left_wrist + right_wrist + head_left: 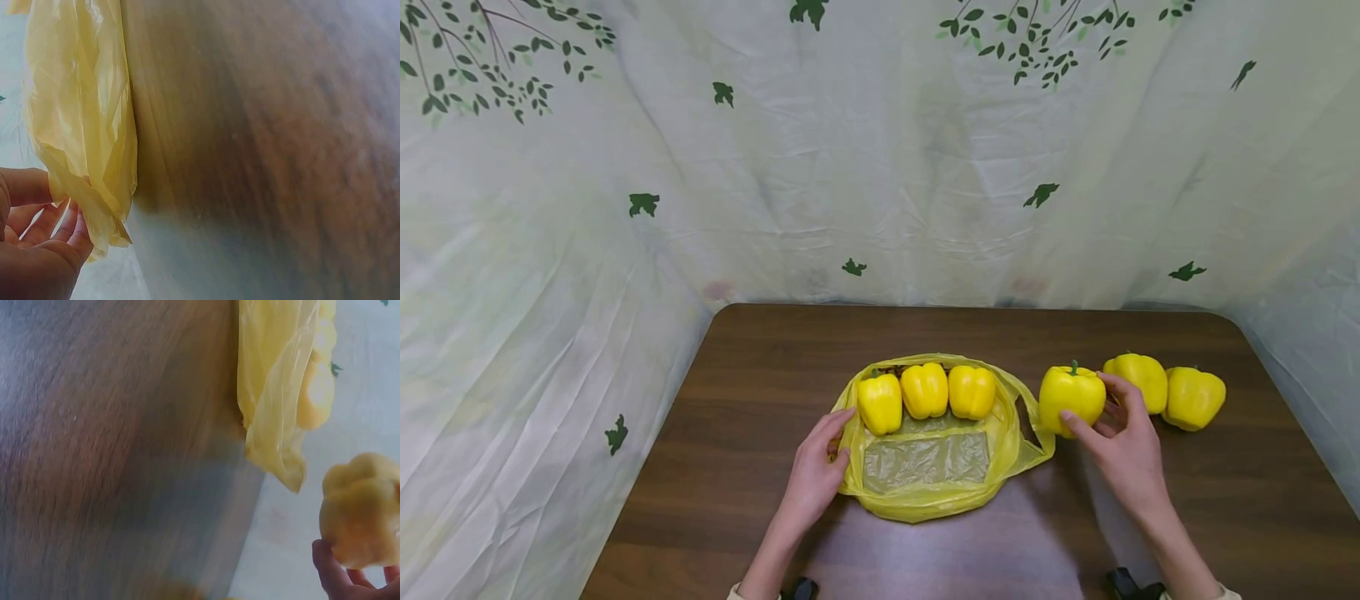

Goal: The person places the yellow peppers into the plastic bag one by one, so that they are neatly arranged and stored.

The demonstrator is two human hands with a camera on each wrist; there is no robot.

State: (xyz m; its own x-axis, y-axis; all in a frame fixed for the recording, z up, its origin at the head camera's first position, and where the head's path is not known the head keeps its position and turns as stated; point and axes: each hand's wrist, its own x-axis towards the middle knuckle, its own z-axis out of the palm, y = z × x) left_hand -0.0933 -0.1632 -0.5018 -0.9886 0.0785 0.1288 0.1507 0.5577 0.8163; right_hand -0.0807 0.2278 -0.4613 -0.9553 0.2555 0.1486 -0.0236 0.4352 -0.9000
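A yellow plastic bag (917, 504) lies spread wide at the middle of the table, its mouth facing up. Three yellow bell peppers sit in a row along its far side: a left one (880, 404), a middle one (925, 390) and a right one (972, 392). My left hand (816, 467) pinches the bag's left edge, thumb and fingers on the thin film in the left wrist view. Just right of the bag's handle loop, my right hand (1127, 454) grips another yellow bell pepper (362, 509), stem up, held above the table.
Two more yellow bell peppers, one (1138, 379) behind the right hand and one (1195, 398) farther right, rest side by side on the brown wooden table (760, 358). A pale curtain (895, 192) with leaf prints hangs behind the table and at its sides.
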